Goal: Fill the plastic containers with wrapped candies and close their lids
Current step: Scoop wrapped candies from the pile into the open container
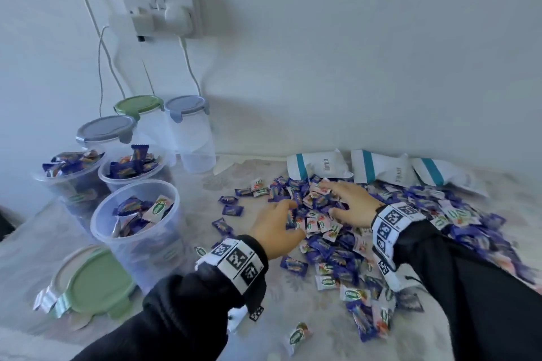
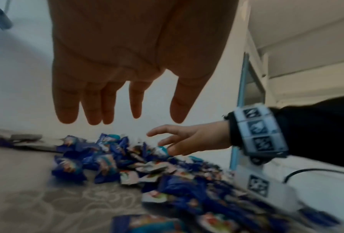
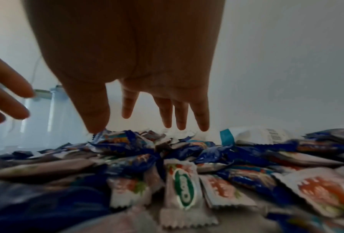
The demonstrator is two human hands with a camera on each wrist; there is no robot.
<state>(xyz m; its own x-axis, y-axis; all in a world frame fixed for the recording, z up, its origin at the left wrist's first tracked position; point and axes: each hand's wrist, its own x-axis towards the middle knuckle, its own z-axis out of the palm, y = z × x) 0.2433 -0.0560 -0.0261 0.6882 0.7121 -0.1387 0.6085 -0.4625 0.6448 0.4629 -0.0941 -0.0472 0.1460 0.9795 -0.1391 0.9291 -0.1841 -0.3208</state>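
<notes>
Both my black-sleeved arms reach forward over the heap of blue and white wrapped candies point(image 1: 346, 231) on the patterned tabletop point(image 1: 35, 243).

My right hand point(image 1: 349, 202): fingers spread, palm down, thumb tip touching a wrapper.

My left hand point(image 1: 274, 228): fingers loosely spread at the heap's left edge, holding nothing.

Three open clear plastic containers point(image 1: 137, 226), part-filled, stand left.

Heap's right side blurred.
</notes>
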